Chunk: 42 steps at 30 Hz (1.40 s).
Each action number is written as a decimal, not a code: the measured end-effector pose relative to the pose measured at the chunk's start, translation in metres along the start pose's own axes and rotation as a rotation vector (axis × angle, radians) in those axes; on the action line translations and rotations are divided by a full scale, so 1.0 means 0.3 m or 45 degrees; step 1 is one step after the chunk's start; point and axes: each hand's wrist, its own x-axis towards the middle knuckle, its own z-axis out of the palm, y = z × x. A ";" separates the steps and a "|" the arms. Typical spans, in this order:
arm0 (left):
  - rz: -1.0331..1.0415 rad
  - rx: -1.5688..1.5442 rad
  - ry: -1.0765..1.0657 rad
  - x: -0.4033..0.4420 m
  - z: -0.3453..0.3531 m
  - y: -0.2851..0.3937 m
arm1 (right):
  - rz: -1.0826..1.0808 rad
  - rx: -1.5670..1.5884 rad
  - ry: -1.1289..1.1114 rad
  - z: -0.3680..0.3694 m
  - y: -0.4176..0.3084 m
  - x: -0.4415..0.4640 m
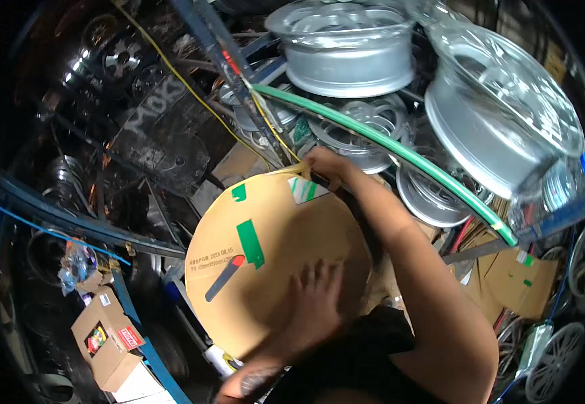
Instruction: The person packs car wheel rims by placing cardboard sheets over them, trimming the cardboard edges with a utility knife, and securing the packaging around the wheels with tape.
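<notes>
A round cardboard disc (279, 229) lies in front of me, with printed text and patches of green tape (250, 242) on it. My left hand (316, 296) rests flat on its near half, fingers spread. At the far rim, my right hand (324, 165) is closed around a yellow band (304, 170) that runs along the disc's edge. Its fingertips are partly hidden. A dark grey utility knife (223, 279) with a red end lies on the disc, left of my left hand. Near my right hand a clear piece with green stripes (306, 190) sits on the cardboard.
Silver wheel rims (349, 57) stand beyond the disc, one large rim (501, 114) wrapped in clear film. A green-wrapped bar (386, 145) crosses in front of them. At lower left is an open cardboard box (107, 337); flattened cardboard (521, 279) lies at right.
</notes>
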 end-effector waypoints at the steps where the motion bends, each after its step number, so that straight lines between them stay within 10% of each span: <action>1: 0.051 0.351 -0.019 -0.024 0.135 0.062 | 0.116 0.182 0.082 0.037 0.006 -0.022; 5: -0.168 0.970 0.161 0.017 0.319 0.151 | -0.160 0.356 0.413 0.026 0.051 -0.094; 8: -0.337 0.179 -0.042 0.045 0.186 0.263 | -0.084 -0.061 0.268 -0.079 -0.031 -0.270; 19: -0.438 0.144 -0.102 0.007 0.219 0.385 | 0.160 0.287 -0.585 -0.151 -0.080 -0.436; 25: -0.543 0.163 -0.026 0.035 0.226 0.381 | -0.010 0.534 0.280 0.015 0.052 -0.602; 28: -0.567 0.193 0.031 0.063 0.240 0.336 | 0.421 0.653 0.660 0.053 -0.020 -0.884; 34: -0.698 0.095 0.062 0.148 0.199 0.347 | 0.624 0.990 0.493 0.118 -0.244 -1.446; 42: -0.733 0.068 0.105 0.190 0.270 0.373 | 0.284 0.281 0.029 0.270 -0.543 -1.426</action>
